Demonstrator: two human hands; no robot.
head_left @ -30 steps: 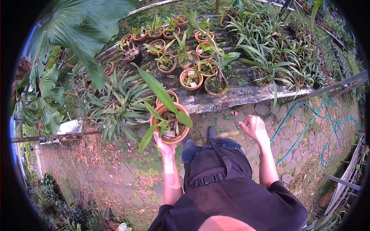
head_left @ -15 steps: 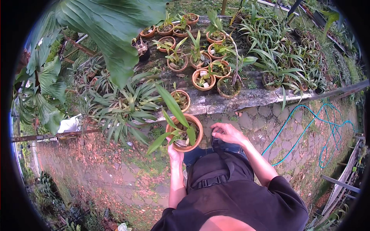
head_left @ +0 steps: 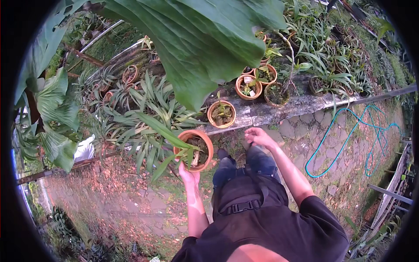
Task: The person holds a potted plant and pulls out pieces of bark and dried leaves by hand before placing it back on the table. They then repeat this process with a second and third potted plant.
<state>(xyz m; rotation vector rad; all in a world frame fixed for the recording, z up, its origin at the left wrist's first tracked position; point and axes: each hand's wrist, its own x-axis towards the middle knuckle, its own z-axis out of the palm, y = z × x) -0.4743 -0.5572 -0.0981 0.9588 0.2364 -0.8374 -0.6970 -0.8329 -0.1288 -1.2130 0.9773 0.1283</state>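
Note:
My left hand [head_left: 189, 174] is closed on a terracotta flower pot [head_left: 208, 150] from below and its near side. Long green leaves grow from the pot and reach out to the left, and its mouth is tipped toward me. My right hand [head_left: 260, 138] is in the air in front of my legs, its fingers loosely bent and a little apart, with nothing visible in them. Beyond it, near the bench edge, stands another small potted plant [head_left: 221, 114].
A weathered bench [head_left: 301, 98] carries several potted plants and dense strappy foliage. One large green leaf [head_left: 205, 48] hangs close to the camera and covers part of the bench. A turquoise hose [head_left: 325, 157] lies on the stone paving [head_left: 325, 142] at right.
The view has shifted left, and the large leaf now covers many of the bench pots. My left hand has carried the flower pot left, away from the small pot at the edge.

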